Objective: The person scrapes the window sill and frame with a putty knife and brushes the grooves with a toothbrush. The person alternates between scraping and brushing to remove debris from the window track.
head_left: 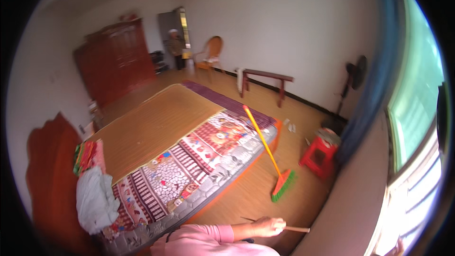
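Note:
My left hand (269,227) reaches across the lower middle from a pink sleeve, its fingers closed round a thin stick. The pale, light-brown end of the stick (298,229) sticks out to the right; a thin dark part shows on the other side of the hand. What kind of tool it is, I cannot make out. At the lower right, by the bright window, a small skin-coloured shape looks like part of my right hand (400,246); its fingers are not clear. Beyond my left hand, a broom (263,141) with a yellow handle and green bristles leans against the bed.
The bed (163,128) bears a brown mat, a patterned sheet and a pale cloth (96,200). A red plastic stool (318,155) and a standing fan (353,78) are near the blue curtain (372,76). Farther off are a bench (268,75), a chair and a person (176,47) by the door.

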A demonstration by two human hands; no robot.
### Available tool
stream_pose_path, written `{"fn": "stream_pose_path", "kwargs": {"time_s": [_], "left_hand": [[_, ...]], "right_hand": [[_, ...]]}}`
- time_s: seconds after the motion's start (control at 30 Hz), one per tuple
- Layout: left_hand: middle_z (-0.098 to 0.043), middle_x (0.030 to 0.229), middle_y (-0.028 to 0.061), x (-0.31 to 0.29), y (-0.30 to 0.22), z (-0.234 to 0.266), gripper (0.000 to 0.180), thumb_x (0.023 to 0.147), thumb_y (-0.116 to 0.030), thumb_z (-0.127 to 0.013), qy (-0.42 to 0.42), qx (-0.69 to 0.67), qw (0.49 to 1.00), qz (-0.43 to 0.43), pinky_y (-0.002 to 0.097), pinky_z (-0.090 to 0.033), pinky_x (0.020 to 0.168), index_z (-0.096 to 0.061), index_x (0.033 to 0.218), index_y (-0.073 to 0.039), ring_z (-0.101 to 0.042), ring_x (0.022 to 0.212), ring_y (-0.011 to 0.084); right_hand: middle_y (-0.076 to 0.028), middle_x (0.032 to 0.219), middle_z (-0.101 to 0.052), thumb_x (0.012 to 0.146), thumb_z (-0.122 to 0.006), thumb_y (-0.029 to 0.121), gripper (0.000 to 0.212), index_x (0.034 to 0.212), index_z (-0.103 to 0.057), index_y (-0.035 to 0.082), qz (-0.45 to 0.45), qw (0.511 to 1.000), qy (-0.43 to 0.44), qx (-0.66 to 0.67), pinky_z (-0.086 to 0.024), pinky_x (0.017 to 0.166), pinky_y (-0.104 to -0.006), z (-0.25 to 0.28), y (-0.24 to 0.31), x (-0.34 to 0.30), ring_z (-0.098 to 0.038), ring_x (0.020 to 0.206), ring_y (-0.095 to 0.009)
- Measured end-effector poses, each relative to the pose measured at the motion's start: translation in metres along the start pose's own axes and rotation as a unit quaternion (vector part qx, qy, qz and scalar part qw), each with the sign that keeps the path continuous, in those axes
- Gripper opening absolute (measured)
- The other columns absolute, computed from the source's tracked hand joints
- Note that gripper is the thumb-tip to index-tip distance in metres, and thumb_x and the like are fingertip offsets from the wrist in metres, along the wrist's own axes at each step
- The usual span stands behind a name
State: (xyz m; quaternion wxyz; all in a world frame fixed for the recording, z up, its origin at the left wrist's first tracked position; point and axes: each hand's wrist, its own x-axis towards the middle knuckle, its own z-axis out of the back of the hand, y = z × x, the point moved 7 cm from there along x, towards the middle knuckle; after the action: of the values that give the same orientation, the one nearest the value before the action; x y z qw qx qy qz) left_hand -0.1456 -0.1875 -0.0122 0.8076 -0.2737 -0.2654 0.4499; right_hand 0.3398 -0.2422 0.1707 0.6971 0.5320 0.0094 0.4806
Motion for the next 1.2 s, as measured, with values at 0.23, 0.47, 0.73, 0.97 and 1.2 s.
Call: {"fn": "stream_pose_path", "kwargs": {"time_s": [0.23,0.47,0.73,0.97,1.2], "left_hand": [[-0.063,0.095,0.0139,0.091,-0.043,0.051,0.041,0.090,-0.033,-0.051,-0.058,-0.493,0.868,-0.006,0.0151,-0.036,0.047,-0.056,0.106,0.005,-0.057,0.072,0.0095],[-0.055,0.114,0.0215,0.138,-0.153,0.052,0.013,0.090,-0.007,-0.050,-0.028,-0.436,0.853,-0.286,0.0215,-0.049,0.056,-0.052,0.103,-0.005,-0.060,0.097,0.0260],[-0.057,0.113,0.0183,0.146,-0.193,0.003,0.018,0.087,0.002,-0.052,0.040,-0.345,0.857,-0.380,0.0215,-0.049,0.067,-0.052,0.103,-0.005,-0.059,0.094,0.0196],[-0.059,0.111,0.0169,0.147,-0.156,0.001,0.016,0.086,0.002,-0.052,0.023,-0.391,0.875,-0.284,0.0210,-0.048,0.062,-0.054,0.101,-0.004,-0.060,0.089,0.0175],[-0.056,0.114,0.0159,0.134,-0.076,0.034,0.018,0.087,0.002,-0.049,-0.032,-0.309,0.928,-0.205,0.0229,-0.048,0.062,-0.053,0.103,-0.004,-0.058,0.092,0.0182]], "right_hand": [[0.001,0.070,-0.047,0.081,-0.054,-0.003,0.025,0.105,-0.056,-0.006,0.062,0.954,-0.150,0.252,-0.029,0.051,-0.0158,-0.003,0.090,-0.092,-0.037,0.056,-0.005],[-0.002,0.067,-0.056,0.077,-0.056,-0.011,0.019,0.092,-0.063,-0.002,0.043,0.982,-0.172,0.059,-0.038,0.053,-0.0191,0.026,0.154,-0.144,-0.045,0.054,-0.007],[-0.005,0.060,-0.051,0.066,-0.071,0.012,0.024,0.088,-0.064,0.008,0.113,0.912,-0.202,-0.338,-0.040,0.047,-0.0285,0.038,0.156,-0.169,-0.053,0.052,-0.020],[-0.002,0.065,-0.053,0.064,-0.071,0.014,0.024,0.086,-0.062,0.014,0.075,0.928,-0.160,-0.329,-0.044,0.054,-0.0328,-0.068,0.123,-0.118,-0.057,0.061,-0.021],[-0.001,0.066,-0.052,0.064,-0.065,0.010,0.022,0.085,-0.062,0.017,0.128,0.963,-0.142,-0.190,-0.043,0.053,-0.0333,-0.151,0.145,-0.079,-0.057,0.063,-0.021]]}}
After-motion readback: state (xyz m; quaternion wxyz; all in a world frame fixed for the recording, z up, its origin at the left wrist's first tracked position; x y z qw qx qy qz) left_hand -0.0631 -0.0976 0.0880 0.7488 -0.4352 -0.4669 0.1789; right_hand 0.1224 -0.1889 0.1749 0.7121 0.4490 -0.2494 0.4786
